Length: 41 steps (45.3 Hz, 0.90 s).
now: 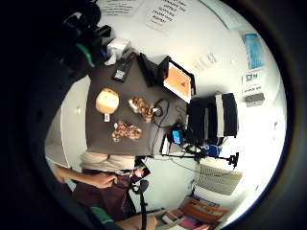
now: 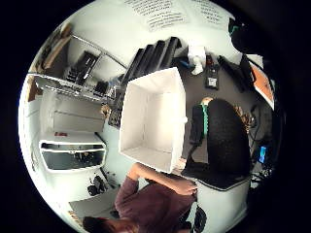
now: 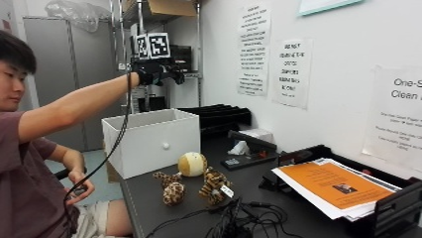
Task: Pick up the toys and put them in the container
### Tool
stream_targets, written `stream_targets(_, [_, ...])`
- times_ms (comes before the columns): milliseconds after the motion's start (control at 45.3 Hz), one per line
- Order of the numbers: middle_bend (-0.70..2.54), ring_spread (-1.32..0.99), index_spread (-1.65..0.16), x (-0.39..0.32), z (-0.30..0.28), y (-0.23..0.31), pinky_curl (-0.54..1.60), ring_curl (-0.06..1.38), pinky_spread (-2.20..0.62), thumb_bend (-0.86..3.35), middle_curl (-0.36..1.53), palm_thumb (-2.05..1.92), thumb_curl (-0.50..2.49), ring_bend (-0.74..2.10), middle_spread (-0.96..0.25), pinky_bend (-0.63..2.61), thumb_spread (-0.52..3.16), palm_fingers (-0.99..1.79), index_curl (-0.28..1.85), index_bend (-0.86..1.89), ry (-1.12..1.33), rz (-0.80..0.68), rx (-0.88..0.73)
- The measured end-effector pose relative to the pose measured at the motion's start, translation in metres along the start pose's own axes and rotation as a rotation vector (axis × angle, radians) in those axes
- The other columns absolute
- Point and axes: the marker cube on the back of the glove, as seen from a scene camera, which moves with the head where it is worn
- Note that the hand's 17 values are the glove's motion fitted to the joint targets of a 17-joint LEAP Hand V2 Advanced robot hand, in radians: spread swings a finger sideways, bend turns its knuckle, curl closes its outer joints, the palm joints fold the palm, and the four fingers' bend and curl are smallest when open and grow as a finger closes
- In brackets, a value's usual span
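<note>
My gloved right hand point(image 3: 158, 72) is raised high above the white box container point(image 3: 151, 139), its fingers hanging loosely curled with nothing in them. The container point(image 2: 153, 121) looks empty inside. Three toys lie on the dark table point(image 3: 158, 208) in front of the box: a round cream ball toy point(image 3: 192, 164) and two spotted plush animals point(image 3: 173, 187) point(image 3: 214, 186). From the little finger side palm view they lie far below: the ball point(image 1: 107, 100) and the plush animals point(image 1: 141, 108) point(image 1: 126, 131).
A black paper tray with an orange sheet point(image 3: 333, 186) stands at the right. Tangled cables point(image 3: 231, 218) lie at the table's front. A black device point(image 3: 247, 148) and black file trays point(image 3: 217, 116) sit by the wall. The bare left hand point(image 3: 79, 188) rests at the lap.
</note>
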Motion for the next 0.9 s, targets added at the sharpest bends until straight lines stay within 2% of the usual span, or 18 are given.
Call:
stream_targets(199, [0.15, -0.18, -0.13, 0.002, 0.004, -0.014, 0.25, 0.19, -0.13, 0.21, 0.03, 0.18, 0.07, 0.63, -0.02, 0.71, 1.05, 0.44, 0.11, 0.16, 0.068, 0.012, -0.052])
stream_targets(353, [0.18, -0.21, -0.16, 0.03, 0.002, -0.023, 0.28, 0.22, -0.13, 0.22, 0.07, 0.14, 0.12, 0.67, -0.03, 0.76, 1.33, 0.33, 0.14, 0.16, 0.091, 0.023, -0.104])
stream_targets(574, [0.19, -0.13, -0.21, 0.112, 0.01, -0.026, 0.31, 0.2, -0.03, 0.19, 0.14, 0.07, 0.16, 0.52, -0.05, 0.79, 1.49, -0.05, 0.2, 0.17, 0.163, 0.141, -0.136])
stream_targets(728, [0.18, -0.08, -0.22, 0.173, 0.035, -0.02, 0.31, 0.18, 0.0, 0.14, 0.17, 0.02, 0.19, 0.46, -0.07, 0.8, 1.48, -0.11, 0.21, 0.13, 0.16, 0.217, -0.19])
stream_targets(905, [0.17, -0.05, -0.22, 0.208, 0.099, -0.016, 0.31, 0.19, 0.01, 0.09, 0.2, -0.01, 0.22, 0.48, -0.08, 0.8, 1.41, -0.13, 0.21, 0.11, 0.084, 0.233, -0.271])
